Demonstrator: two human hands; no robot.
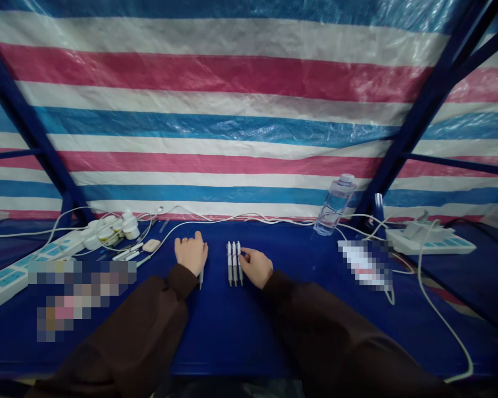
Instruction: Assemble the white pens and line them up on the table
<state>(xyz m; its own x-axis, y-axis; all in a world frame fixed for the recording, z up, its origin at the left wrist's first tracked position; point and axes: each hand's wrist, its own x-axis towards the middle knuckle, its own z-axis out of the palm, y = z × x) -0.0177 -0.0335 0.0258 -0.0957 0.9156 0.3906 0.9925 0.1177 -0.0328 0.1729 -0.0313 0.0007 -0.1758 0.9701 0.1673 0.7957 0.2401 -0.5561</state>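
Observation:
Three white pens (232, 264) with grey grips lie side by side on the blue tabletop (232, 326), tips toward me. My right hand (256, 266) is at their right side, thumb and fingers closed at the rightmost pen (240, 271). To the left of the row, my left hand (191, 254) is palm down with its fingers curled. From under it sticks the grey lower end of another pen (201, 278), held along the hand's right edge. Most of that pen is hidden by the hand.
A clear water bottle (335, 205) stands at the back right. Power strips lie at left (12, 276) and right (435, 241), with white cables (249, 216) along the back. A beige square case (151, 245) and more pens (128, 252) lie left. Striped sheeting (232, 127) hangs behind.

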